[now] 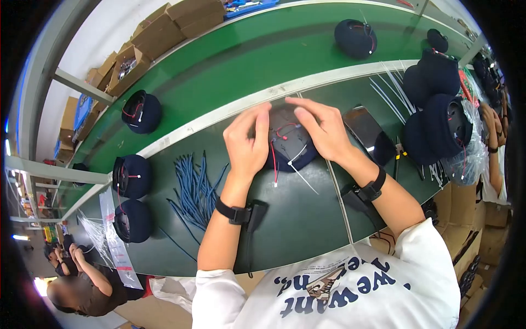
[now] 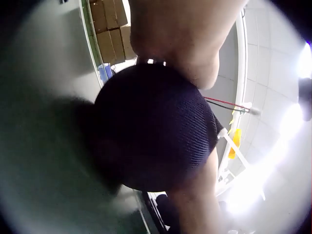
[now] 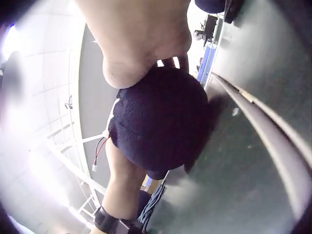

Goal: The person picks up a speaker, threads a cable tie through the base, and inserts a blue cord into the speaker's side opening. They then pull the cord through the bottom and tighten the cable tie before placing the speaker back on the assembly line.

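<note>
A rounded housing (image 1: 293, 143) covered in dark navy knit fabric sits before me, its dark inner face up. Red wires (image 1: 275, 164) with a white connector hang from it, and a white cable tie (image 1: 297, 164) is looped at its near rim, the tail sticking out. My left hand (image 1: 247, 137) grips its left side, thumb by the rim and fingers round the far side. From the right, my right hand (image 1: 324, 129) holds it the same way. Both wrist views show the knit dome (image 2: 161, 126) from outside, with fingertips visible beyond it.
Blue cord pieces (image 1: 197, 183) lie in a bunch to the left. At right are a phone-like dark slab (image 1: 370, 134), yellow-handled cutters (image 1: 398, 159), loose cable ties (image 1: 392, 93) and stacked housings (image 1: 438, 129). More housings (image 1: 141, 112) rest on the green belt (image 1: 235, 71) and at far left.
</note>
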`<state>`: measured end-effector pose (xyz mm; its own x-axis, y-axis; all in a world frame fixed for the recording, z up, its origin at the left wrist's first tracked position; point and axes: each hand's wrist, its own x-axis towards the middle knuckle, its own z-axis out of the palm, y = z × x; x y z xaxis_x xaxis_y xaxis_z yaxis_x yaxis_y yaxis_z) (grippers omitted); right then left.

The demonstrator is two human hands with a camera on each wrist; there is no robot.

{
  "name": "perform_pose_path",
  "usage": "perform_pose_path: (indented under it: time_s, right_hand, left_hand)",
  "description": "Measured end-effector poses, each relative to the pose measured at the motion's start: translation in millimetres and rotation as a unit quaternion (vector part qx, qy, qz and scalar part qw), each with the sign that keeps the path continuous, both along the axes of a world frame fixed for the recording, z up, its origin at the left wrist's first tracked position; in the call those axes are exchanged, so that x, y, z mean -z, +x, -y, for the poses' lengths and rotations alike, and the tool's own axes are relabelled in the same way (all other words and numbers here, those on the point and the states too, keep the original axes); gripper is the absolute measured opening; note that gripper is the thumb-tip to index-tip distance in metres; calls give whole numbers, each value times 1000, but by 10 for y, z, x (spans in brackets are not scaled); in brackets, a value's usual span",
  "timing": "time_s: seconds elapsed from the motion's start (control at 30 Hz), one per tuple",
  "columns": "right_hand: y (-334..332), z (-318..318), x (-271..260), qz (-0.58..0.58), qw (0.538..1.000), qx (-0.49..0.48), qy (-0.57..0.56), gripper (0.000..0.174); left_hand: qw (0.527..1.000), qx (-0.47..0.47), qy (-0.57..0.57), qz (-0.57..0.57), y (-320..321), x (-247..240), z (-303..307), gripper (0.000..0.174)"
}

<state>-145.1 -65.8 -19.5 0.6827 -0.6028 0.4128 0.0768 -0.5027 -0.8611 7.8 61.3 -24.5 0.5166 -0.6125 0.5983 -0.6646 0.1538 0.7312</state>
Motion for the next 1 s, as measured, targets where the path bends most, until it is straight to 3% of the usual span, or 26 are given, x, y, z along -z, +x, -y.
perform_pose_path:
  time_s: [0.1,0.23,0.33,0.37,0.4,0.53,0.57,0.7,0.9,1.0]
  right_hand:
    - [-115,67,123,12,997,-56,-52,37]
    - [-167,174,116,-36,983,-81,-160,43]
    - [-333,109,-127,14,994,-52,-91,43]
    - [-487,118,-273,9,997,-64,-34,34]
    - [-597,59,-403,-15,993,-85,-77,31]
    - [-811,-344,-509,-141,962,-130,-196,28]
    - [-797,-371,-450,-146,957,-121,-222,24]
    - [-783,-277,-384,-76,974,-141,-161,13]
    - [-830,-225,-282,-71,979,-127,-141,16]
    - [-911,-96,-209,-74,981,-173,-52,16]
  left_hand:
    - [993,57,20,102,44,63,-203,24]
    - [988,85,56,113,73,38,-249,29]
    - [991,60,28,116,160,-153,-378,28]
    - [994,46,-9,98,156,-266,-479,26]
    - [992,57,-29,109,171,-326,-570,23]
    - [949,243,90,181,-190,-626,-547,33]
    - [938,250,100,218,-234,-552,-480,38]
    - [948,233,56,209,-255,-212,-345,30]
    - [958,198,3,205,-336,-59,-282,24]
    - [961,172,-4,214,-259,83,-335,25]
